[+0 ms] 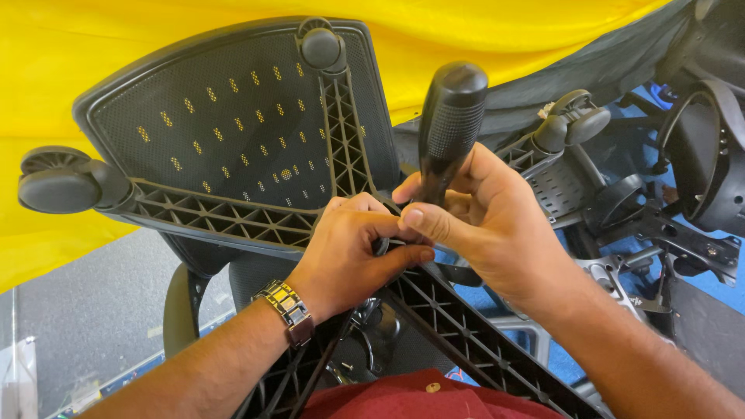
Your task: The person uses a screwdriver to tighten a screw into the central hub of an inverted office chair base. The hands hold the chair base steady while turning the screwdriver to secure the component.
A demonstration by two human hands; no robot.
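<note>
Both hands meet at the hub of the black ribbed plastic chair base (pixel 233 213). Right hand (pixel 481 225) fingers grip the black textured-handled tool (pixel 450 124), probably non-slip; left hand (pixel 349 252) fingers pinch its tip

No pkgs, labels, signs or screens were legible in view. Only maybe: a pale, clear-wrapped item (pixel 17 372) at 8 o'clock, bottom-left edge on the grey floor, cut off by frame. Couldn't tell if it was actual packaging.
</note>
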